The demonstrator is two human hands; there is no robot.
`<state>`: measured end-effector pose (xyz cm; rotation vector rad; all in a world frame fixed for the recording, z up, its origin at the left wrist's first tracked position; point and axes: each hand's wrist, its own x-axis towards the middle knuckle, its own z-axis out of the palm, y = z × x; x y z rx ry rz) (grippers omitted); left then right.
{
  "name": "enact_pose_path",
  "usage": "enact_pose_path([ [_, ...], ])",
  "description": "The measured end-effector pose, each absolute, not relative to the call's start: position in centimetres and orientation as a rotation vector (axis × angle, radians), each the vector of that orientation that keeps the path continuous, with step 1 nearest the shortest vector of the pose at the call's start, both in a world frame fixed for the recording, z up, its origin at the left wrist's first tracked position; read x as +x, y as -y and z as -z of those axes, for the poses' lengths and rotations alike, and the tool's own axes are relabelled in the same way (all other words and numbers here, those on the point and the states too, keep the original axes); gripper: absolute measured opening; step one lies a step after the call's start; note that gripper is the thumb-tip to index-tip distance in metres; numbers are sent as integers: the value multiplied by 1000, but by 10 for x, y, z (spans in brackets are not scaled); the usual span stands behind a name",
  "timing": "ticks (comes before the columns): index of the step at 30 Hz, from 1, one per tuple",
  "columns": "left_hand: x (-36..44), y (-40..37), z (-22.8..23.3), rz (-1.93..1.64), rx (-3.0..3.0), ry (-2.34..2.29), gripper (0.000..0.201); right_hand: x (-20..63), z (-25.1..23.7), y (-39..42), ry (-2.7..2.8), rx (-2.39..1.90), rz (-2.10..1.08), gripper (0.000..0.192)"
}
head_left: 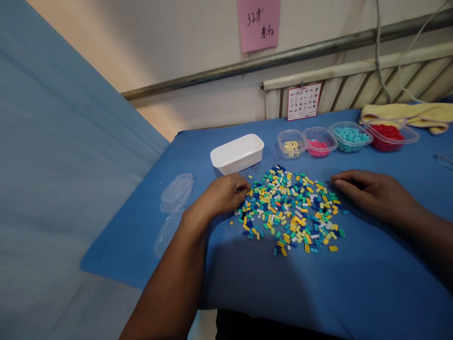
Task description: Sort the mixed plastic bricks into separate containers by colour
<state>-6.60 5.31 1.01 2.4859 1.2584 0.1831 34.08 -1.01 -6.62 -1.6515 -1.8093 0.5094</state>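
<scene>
A mixed pile of small toy building bricks (pixel 283 203), in yellow, green, blue, white and teal, lies spread over the blue table. At its left edge is my left hand (pixel 228 192), closed, with the fingers curled down and thumb bent in. Whatever its fingertips may hold is hidden among the bricks. Beside the right edge of the pile rests my right hand (pixel 371 191), its fingers stretched out toward the bricks and the thumb slightly apart. No brick shows in it.
Behind the pile stand a white plastic tub (pixel 238 153) and clear containers with cream bricks (pixel 291 147), pink bricks (pixel 318 147), turquoise bricks (pixel 352 135) and red bricks (pixel 387 133). Clear lids (pixel 177 189) lie left. A yellow cloth (pixel 406 114) lies back right, below a radiator (pixel 347 87).
</scene>
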Motion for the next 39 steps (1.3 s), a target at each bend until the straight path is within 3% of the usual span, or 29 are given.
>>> enact_pose_path([
  [18, -54, -45, -14, 38, 2533, -1341, 21, 346, 77, 7, 1794, -1593, -473, 39],
  [39, -51, -48, -4, -99, 2738, -1091, 16, 347, 77, 7, 1828, -1596, -450, 39],
])
